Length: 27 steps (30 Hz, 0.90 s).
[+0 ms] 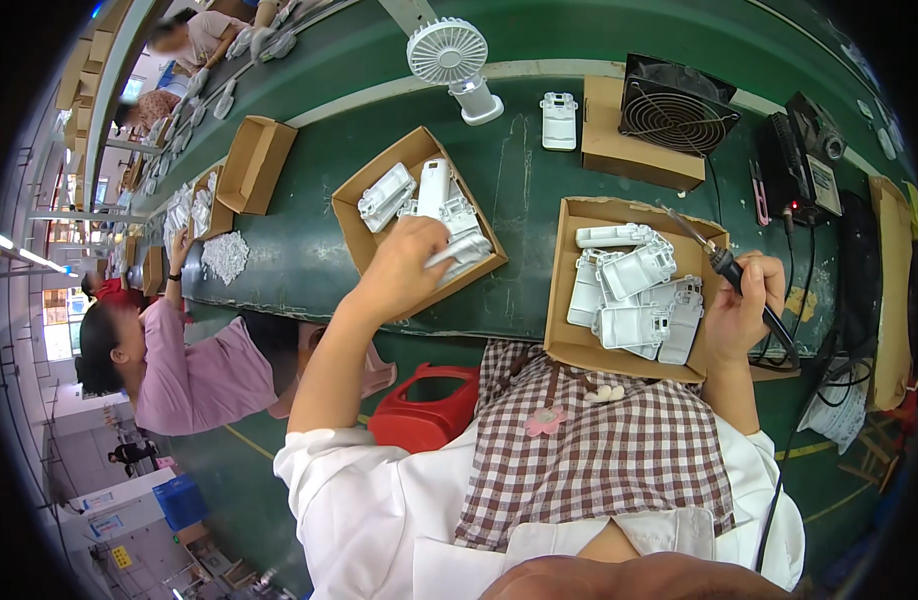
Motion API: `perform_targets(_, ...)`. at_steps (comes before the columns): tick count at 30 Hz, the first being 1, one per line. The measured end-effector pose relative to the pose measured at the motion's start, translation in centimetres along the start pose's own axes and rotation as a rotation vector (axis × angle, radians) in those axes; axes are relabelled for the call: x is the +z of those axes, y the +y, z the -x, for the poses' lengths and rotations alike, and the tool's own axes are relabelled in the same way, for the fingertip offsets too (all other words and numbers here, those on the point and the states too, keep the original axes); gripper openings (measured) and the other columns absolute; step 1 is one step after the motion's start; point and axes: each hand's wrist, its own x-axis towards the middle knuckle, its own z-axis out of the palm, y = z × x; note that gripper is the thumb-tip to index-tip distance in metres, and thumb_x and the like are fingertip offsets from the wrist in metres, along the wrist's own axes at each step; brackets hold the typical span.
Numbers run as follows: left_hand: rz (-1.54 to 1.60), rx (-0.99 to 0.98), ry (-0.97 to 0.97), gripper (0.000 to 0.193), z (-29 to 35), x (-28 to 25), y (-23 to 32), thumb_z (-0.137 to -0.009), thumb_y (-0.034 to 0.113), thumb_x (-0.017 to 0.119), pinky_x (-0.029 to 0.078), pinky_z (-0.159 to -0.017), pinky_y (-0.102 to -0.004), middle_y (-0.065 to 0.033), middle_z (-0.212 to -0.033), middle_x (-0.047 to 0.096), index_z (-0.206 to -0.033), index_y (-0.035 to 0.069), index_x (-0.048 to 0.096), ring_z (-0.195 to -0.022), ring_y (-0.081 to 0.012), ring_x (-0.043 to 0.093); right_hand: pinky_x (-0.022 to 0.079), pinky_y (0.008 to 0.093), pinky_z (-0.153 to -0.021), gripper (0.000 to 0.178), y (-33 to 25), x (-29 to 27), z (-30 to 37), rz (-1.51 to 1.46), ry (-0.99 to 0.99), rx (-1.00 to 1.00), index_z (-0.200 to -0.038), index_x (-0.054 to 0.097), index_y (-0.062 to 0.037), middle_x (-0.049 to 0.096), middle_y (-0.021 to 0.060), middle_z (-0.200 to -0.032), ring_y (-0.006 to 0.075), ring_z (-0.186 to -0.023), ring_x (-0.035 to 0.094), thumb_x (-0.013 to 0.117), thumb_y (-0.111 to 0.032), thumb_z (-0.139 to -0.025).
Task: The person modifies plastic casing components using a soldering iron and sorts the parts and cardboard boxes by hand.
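Note:
My right hand (pixel 742 308) is wrapped around the dark handle of a soldering iron (pixel 724 262). The iron's metal tip slants up and left above the right cardboard box (pixel 556 300), where several white plastic housings (pixel 637 270) lie in a loose heap. On the left, my left hand (pixel 404 265) reaches over the near side of another cardboard box (pixel 354 225). Its bent fingers and thumb close on a white plastic housing (pixel 465 256), and the fingertips are partly hidden. More white housings (pixel 387 196) lie in that box beyond the hand.
A white fan (pixel 447 55) stands at the back. Behind the right box are a single white housing (pixel 559 121) and a black fan (pixel 677 110) by a flat carton (pixel 629 140). A black powered unit (pixel 794 165) with cables sits at right. A co-worker (pixel 194 360) works at left.

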Motion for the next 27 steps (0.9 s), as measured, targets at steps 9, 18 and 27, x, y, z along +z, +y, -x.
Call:
perform_targets(9,0.066,-0.125,-0.06,0.014,-0.2,1.0,-0.7,-0.075,0.006,0.067,0.047,-0.071,-0.0364,-0.0146,-0.083,0.06,-0.08,-0.002,0.057,-0.08,-0.0302,0.059,0.031,0.0166,-0.047,0.014,-0.2,0.2,0.0,0.043,0.009,0.015,-0.08,0.048,-0.001,0.047,0.0033,-0.071,0.0056,-0.056,0.038,0.051,-0.012,-0.088)
perform_targets(18,1.178,-0.836,0.296,0.023,1.5,-0.2,-0.3,-0.087,0.013,0.061,0.052,-0.071,-0.0283,-0.0087,-0.092,0.065,-0.104,-0.001,0.057,-0.079,-0.0158,0.064,0.028,0.0168,-0.045,0.015,0.2,-0.3,-0.2,0.008,0.006,-0.004,-0.081,0.048,-0.0014,0.047,0.0041,-0.071,0.0052,-0.054,0.038,0.051,-0.013,-0.088)
perform_targets(27,-0.15,-0.293,0.232,0.026,-1.1,-0.3,-3.1,-0.079,0.018,0.064,0.041,-0.082,-0.043,-0.02,-0.094,0.057,-0.088,-0.005,0.057,-0.092,-0.0371,0.051,0.028,0.0168,-0.045,0.015,0.2,-0.2,-0.1,-0.017,0.025,-0.024,-0.081,0.048,-0.0007,0.047,0.0045,-0.072,0.0051,-0.054,0.036,0.052,-0.013,-0.087)
